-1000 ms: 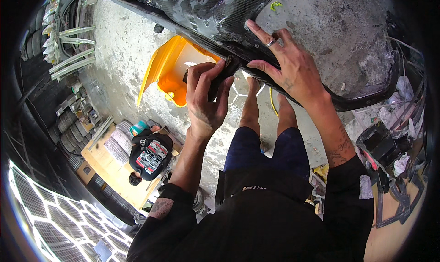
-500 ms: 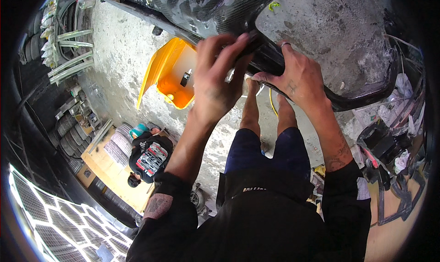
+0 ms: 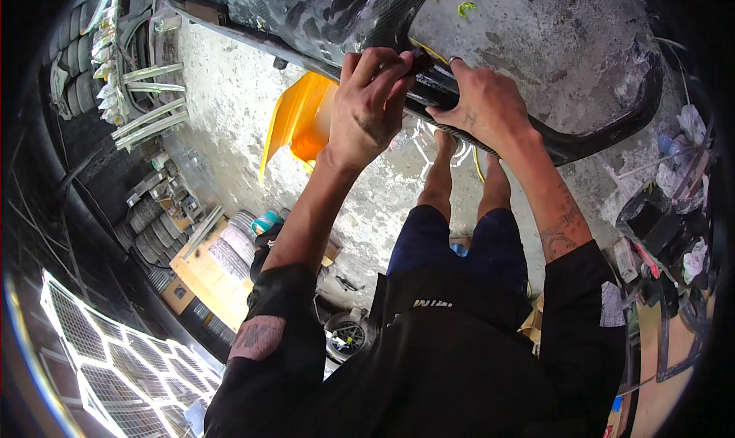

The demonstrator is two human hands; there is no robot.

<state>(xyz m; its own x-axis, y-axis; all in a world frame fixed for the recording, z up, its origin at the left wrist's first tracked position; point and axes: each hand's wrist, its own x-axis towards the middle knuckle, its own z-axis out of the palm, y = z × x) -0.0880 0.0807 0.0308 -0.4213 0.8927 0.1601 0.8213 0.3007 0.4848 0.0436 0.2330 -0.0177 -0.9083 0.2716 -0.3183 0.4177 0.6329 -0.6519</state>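
As far as I can see from where I'm standing, the large black carbon-weave panel (image 3: 360,32), patchily glossy and running out into a curved bar (image 3: 612,135), reaches across beyond and to the right of the open yellow-orange plastic tub (image 3: 285,120), one long edge cutting over the tub's far side. I'd reckon it light for its breadth and stiff along the bar, though awkward to balance at that span; its shiny patches could well be slick, and thin edges might chip if knocked. The bar, narrow enough to wrap, looks the best place to take hold, and the person's right hand (image 3: 486,105), right of the tub, has it there in a broad C, thumb along the near side and fingers over the far one, their tips out of sight. Nearer the tub but also to its right, the left hand (image 3: 369,105) is curled in with a small dark piece (image 3: 419,60) pinched at its fingers, against the panel or just off it, I can't tell which. As for the tub, its inside shows orange and pale walls, but the left hand and the panel mask the rest, so whatever it holds is beyond me. Well to its left, a brown cardboard box (image 3: 178,294) sits beside a pale wooden surface (image 3: 210,277); its contents don't show.
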